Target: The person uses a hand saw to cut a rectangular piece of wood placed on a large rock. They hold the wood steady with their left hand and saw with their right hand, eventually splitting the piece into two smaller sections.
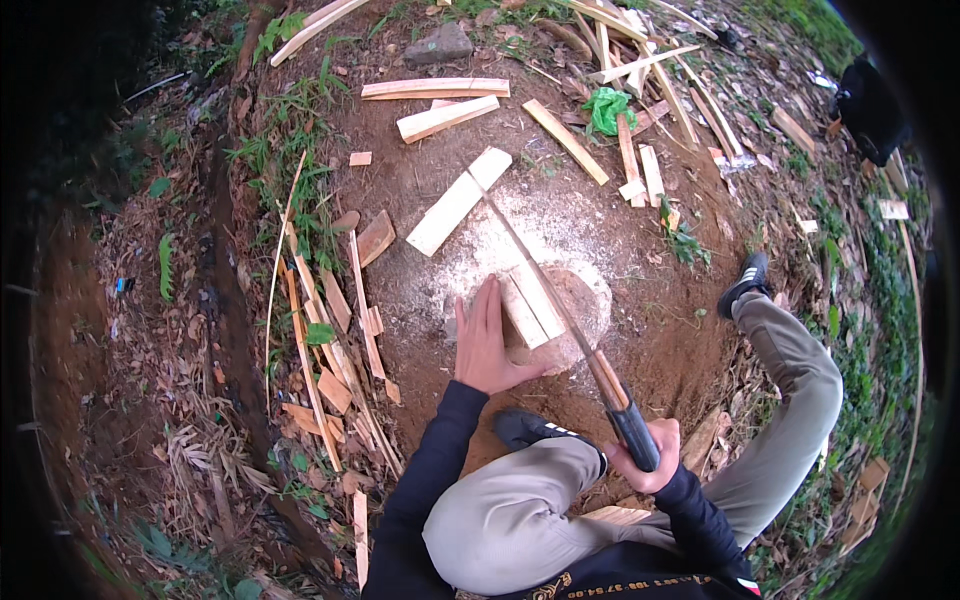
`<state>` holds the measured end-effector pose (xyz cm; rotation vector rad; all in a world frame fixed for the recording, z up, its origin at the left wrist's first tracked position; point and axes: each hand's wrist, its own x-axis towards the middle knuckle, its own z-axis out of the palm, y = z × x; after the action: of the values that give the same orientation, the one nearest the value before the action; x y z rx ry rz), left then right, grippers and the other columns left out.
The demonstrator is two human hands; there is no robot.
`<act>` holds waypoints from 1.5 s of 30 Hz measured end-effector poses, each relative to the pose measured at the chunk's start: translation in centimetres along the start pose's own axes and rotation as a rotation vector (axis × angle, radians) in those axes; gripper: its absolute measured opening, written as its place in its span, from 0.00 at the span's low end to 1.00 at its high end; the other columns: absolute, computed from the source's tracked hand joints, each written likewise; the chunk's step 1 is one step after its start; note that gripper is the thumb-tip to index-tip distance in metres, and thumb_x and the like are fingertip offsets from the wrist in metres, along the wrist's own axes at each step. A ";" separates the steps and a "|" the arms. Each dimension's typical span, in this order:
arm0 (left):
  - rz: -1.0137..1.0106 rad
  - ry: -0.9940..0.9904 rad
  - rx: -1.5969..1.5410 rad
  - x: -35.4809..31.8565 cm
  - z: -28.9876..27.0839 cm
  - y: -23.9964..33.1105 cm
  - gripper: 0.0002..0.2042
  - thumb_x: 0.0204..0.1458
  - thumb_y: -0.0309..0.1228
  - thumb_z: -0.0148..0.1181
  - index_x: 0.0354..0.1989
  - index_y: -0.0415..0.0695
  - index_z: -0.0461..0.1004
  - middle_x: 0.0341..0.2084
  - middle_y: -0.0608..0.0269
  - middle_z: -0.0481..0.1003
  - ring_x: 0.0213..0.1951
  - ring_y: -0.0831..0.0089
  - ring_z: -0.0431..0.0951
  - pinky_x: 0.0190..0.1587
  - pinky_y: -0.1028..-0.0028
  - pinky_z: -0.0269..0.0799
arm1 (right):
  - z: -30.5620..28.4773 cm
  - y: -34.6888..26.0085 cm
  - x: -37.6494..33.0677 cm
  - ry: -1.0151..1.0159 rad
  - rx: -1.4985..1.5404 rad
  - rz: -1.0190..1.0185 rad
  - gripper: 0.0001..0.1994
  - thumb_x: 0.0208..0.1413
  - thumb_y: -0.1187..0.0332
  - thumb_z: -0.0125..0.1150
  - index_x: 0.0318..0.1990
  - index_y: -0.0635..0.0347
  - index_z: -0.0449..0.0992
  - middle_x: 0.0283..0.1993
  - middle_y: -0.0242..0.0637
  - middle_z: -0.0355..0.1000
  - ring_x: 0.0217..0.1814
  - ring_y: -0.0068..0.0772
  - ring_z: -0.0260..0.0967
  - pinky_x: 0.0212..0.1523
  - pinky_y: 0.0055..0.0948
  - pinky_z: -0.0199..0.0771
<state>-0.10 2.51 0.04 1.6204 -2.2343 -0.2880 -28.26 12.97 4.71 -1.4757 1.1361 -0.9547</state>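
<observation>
My right hand (648, 456) is closed round the dark handle of a long machete (531, 262). Its narrow blade slants away to the upper left, passing over the right side of a short pale wood block (532, 305). A dark lengthwise line splits the block's face. Beneath it is a round chopping stump (585, 287) dusted with pale chips. Along the block's left side lies my left hand (487, 345), fingers stretched and thumb spread toward the near end. The fingertips appear to touch the block. A wider pale board (460, 201) lies just beyond the stump.
Split boards (435, 89) and a green plastic bag (607, 110) lie on the dirt ahead. Long strips (310, 360) are heaped at the left beside a ditch. A grey stone (438, 44) sits farther off. My shoe (745, 280) is planted right of the stump.
</observation>
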 end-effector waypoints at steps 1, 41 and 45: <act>-0.029 0.013 0.001 -0.3 1.1 -0.3 0.64 0.30 0.55 0.78 0.71 0.35 0.43 0.67 0.40 0.54 0.70 0.47 0.53 0.68 0.38 0.39 | -0.2 0.1 -0.1 -0.014 -0.006 -0.013 0.12 0.43 0.72 0.69 0.16 0.59 0.70 0.10 0.35 0.61 0.09 0.34 0.62 0.15 0.30 0.60; -0.623 0.619 -0.130 8.3 5.7 -3.0 0.12 0.65 0.37 0.45 0.39 0.42 0.70 0.33 0.50 0.75 0.38 0.50 0.74 0.42 0.54 0.66 | 2.0 2.2 0.3 -0.062 -0.039 0.039 0.10 0.43 0.71 0.65 0.18 0.63 0.69 0.12 0.40 0.62 0.12 0.31 0.62 0.18 0.31 0.63; -0.720 0.630 -0.135 9.4 5.8 -2.5 0.13 0.65 0.39 0.45 0.37 0.42 0.69 0.35 0.53 0.72 0.43 0.52 0.72 0.46 0.53 0.63 | 2.6 2.0 1.0 -0.016 -0.018 0.040 0.12 0.44 0.72 0.66 0.17 0.63 0.68 0.12 0.39 0.61 0.12 0.28 0.60 0.18 0.31 0.62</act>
<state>-2.83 -7.48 -4.55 2.0247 -1.1118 -0.0783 -25.93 12.51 2.25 -1.4672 1.1611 -0.9051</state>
